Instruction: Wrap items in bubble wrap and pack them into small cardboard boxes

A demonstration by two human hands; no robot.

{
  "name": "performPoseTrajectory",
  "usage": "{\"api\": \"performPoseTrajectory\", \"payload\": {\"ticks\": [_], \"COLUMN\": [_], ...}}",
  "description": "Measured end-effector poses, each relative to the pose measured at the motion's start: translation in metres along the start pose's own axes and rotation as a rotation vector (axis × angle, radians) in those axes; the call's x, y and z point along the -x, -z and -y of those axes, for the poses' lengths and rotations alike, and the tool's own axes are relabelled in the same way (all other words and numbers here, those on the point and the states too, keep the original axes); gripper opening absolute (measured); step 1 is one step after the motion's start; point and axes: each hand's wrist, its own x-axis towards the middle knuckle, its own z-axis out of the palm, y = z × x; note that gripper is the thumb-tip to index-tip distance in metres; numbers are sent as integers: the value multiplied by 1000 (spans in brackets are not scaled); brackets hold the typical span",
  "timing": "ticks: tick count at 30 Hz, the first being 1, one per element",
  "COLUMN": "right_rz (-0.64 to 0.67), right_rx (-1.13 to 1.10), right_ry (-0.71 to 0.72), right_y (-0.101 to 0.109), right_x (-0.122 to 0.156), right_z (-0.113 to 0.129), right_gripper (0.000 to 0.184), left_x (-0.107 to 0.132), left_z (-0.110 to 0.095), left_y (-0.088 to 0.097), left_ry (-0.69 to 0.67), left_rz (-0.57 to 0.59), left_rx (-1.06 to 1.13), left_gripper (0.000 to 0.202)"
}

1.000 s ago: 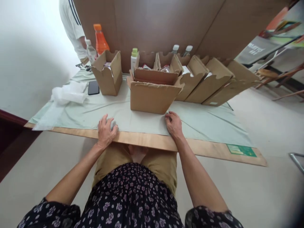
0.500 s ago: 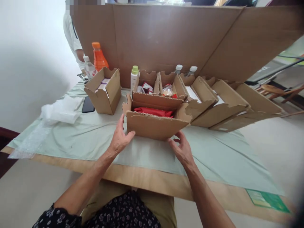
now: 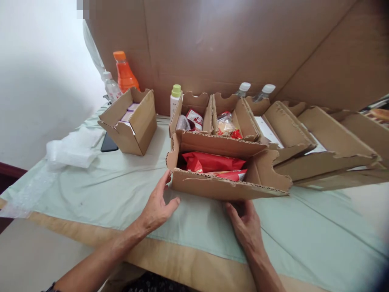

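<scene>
In front of me stands an open-topped cardboard box (image 3: 212,184), holding red shiny packets (image 3: 212,161). My left hand (image 3: 155,211) is at the box's left end, thumb and fingers apart, with the fingertips close to the cardboard. By the lower front edge, toward the right, is my right hand (image 3: 247,227); its thumb is spread from the fingers, whose tips are partly hidden by the box. I cannot tell whether it touches the cardboard. Neither hand is closed around anything.
Behind stand a box with a red-and-white packet (image 3: 194,119) and a box with wrapped food (image 3: 225,123). More cardboard boxes (image 3: 331,134) lean rightward. At left are another box (image 3: 142,129), a phone (image 3: 108,143), bubble wrap (image 3: 69,150) and an orange bottle (image 3: 125,75).
The view has tipped down and come closer, so more of the red packets shows. Both hands remain beside the box, the right one now lower at its front edge.
</scene>
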Motion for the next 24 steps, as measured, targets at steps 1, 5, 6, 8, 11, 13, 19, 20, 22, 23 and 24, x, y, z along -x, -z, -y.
{"api": "performPoseTrajectory", "payload": {"ticks": [1, 5, 6, 8, 11, 13, 19, 20, 22, 23, 24], "right_rz": [-3, 4, 8, 10, 3, -12, 16, 17, 13, 15, 19], "right_rx": [15, 76, 85, 98, 113, 136, 142, 129, 116, 116, 118], "right_ry": [3, 7, -1, -29, -72, -88, -122, -131, -145, -133, -106], "right_y": [0, 2, 3, 4, 5, 6, 11, 12, 12, 11, 11], "right_x": [0, 1, 1, 0, 0, 0, 2, 2, 1, 0, 0], "right_z": [-1, -6, -7, -9, -9, -8, -5, -5, -8, -10, -14], "right_gripper": [35, 39, 39, 38, 38, 38, 36, 36, 35, 35, 34], "left_x": [1, 2, 1, -2, -5, -8, -19, -20, -25, -27, -30], "left_z": [2, 3, 2, -1, -3, -2, 17, 23, 34, 39, 43], "left_y": [1, -5, -6, -3, 28, 68, 208, 223, 244, 251, 256], "left_ry": [6, -10, -17, -36, -86, -126, -102, -60, 15, 38, 50], "left_rz": [4, 0, 3, 18, -57, -225, -808, -848, -877, -876, -875], "left_rx": [-4, -27, -33, -38, -130, -319, -928, -978, -1034, -1044, -1048], "left_gripper": [85, 86, 87, 85, 77, 64, 57, 64, 75, 76, 75]}}
